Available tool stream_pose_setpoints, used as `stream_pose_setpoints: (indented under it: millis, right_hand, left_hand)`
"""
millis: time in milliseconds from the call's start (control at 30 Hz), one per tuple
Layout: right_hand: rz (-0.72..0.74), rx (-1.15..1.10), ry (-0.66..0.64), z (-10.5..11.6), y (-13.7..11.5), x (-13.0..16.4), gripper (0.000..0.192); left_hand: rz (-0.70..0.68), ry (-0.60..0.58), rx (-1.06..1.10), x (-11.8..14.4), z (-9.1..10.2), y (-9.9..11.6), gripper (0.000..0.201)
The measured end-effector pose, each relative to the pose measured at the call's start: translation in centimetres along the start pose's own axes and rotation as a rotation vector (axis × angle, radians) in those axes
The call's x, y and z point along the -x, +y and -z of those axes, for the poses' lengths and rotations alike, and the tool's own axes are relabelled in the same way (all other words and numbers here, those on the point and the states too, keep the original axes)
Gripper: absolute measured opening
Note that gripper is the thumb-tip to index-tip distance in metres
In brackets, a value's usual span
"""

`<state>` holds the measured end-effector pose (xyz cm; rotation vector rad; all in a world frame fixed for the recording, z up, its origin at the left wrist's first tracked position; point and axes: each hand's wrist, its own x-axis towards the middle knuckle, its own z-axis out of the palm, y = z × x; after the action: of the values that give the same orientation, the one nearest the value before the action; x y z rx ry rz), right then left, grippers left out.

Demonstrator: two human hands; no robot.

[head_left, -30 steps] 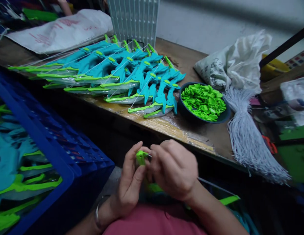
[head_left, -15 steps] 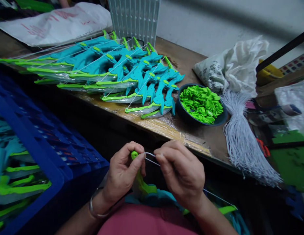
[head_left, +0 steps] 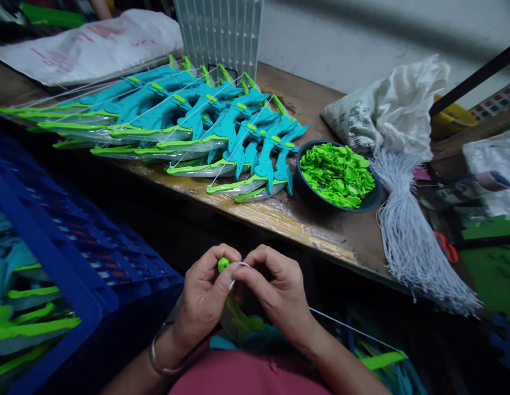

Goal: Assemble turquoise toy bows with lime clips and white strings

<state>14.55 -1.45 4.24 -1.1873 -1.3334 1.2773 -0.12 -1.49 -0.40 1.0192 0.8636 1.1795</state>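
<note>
A toy bow with a green tip (head_left: 223, 265) stands upright against my lap, its teal middle partly hidden below my hands. My left hand (head_left: 199, 293) is closed around the tip, thumb and forefinger pinching it. My right hand (head_left: 282, 299) pinches white string (head_left: 243, 264) right beside the tip, its fingertips touching those of my left hand. From under my right hand the string (head_left: 357, 330) runs taut to the bow's other green end (head_left: 382, 360) at the lower right. Whether the string is looped or knotted at the tip is hidden by my fingers.
Strung teal-and-green toy bows (head_left: 222, 131) lie in overlapping rows on the wooden table (head_left: 288, 216). Right of them are a dark bowl (head_left: 302, 189) of green pieces, a bundle of white strings (head_left: 415, 236) and a white sack (head_left: 362, 118). A blue crate (head_left: 102, 285) with bows stands left.
My right hand has moved left, bringing the string up to the bow tip and my left fingers. The small loop of string between the hands has shortened.
</note>
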Motion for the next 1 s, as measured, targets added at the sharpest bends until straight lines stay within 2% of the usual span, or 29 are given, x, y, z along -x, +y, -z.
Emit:
stream_pose_setpoints:
  millis: [100, 200, 300, 500, 600, 733, 800, 1000]
  right_hand:
    - [0.096, -0.013, -0.035, 0.3, -0.1, 0.1, 0.002]
    - [0.288, 0.216, -0.099, 1.0, -0.5, -0.1, 0.011]
    - [0.413, 0.332, -0.183, 1.9, -0.9, -0.5, 0.017]
    - [0.422, 0.394, -0.37, 3.3, -1.7, -0.8, 0.031]
    - [0.5, 0.471, -0.437, 4.1, -1.8, -1.2, 0.036]
    - [0.641, 0.579, -0.386, 4.3, -1.4, -2.1, 0.021]
    - [0.646, 0.592, -0.331, 3.9, -1.3, -2.2, 0.014]
    - [0.441, 0.431, -0.144, 2.0, -1.0, -1.1, 0.01]
  left_hand:
    - [0.013, -0.003, 0.02, 0.0, 0.0, 0.0, 0.011]
    - [0.042, 0.012, 0.025, 0.1, 0.2, -0.2, 0.013]
    - [0.068, -0.012, 0.032, 0.0, 0.5, -0.6, 0.015]
    - [0.028, 0.018, 0.007, -0.7, -0.1, -0.3, 0.018]
    - [0.011, 0.016, -0.017, -1.0, -0.5, 0.2, 0.018]
    - [0.026, -0.001, 0.01, -1.3, -0.5, 0.3, 0.02]
    - [0.056, -0.043, 0.09, -1.3, -0.5, 0.2, 0.025]
    - [0.023, -0.098, 0.119, -0.8, -0.1, 0.0, 0.021]
